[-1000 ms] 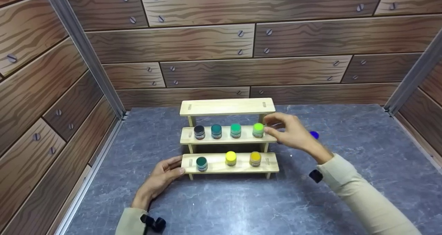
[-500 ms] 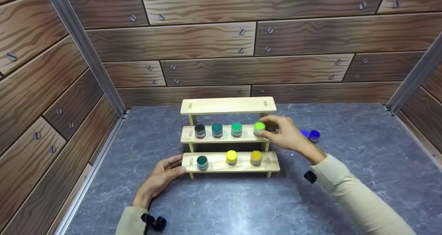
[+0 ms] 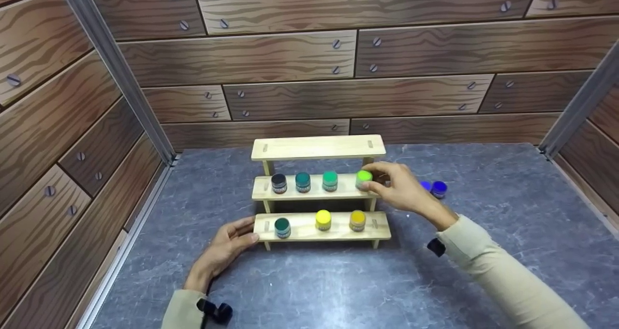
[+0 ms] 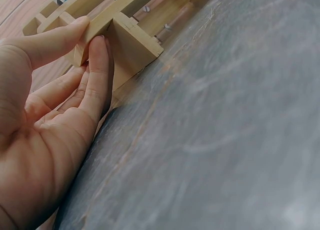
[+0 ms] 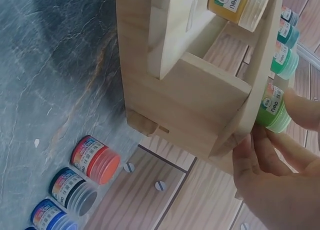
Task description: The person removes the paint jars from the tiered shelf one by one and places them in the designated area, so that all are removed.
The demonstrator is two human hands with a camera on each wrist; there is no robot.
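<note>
My left hand (image 3: 225,246) pinches the left end of the lowest board of a three-step wooden stand (image 3: 319,147); in the left wrist view its thumb (image 4: 62,39) lies on top and fingers sit beneath. My right hand (image 3: 401,188) holds a light green paint jar (image 3: 363,178) between thumb and fingers at the right end of the middle step. Left of that jar stand a green jar (image 3: 330,181), a teal jar (image 3: 302,182) and a near-black jar (image 3: 279,183). The lowest step bears a dark green jar (image 3: 282,227), a yellow jar (image 3: 323,219) and an orange-yellow jar (image 3: 357,220).
Two blue jars (image 3: 439,189) show on the grey marbled tabletop (image 3: 309,290) right of the stand, one partly behind my right wrist. The right wrist view shows a red jar (image 5: 95,159), a black jar (image 5: 72,190) and a blue jar (image 5: 52,215) in a row. Wood-patterned walls enclose the table.
My right hand has moved in from the right and taken hold of the light green jar, which has shifted slightly right. Another blue jar has come into sight. My left hand has stayed put.
</note>
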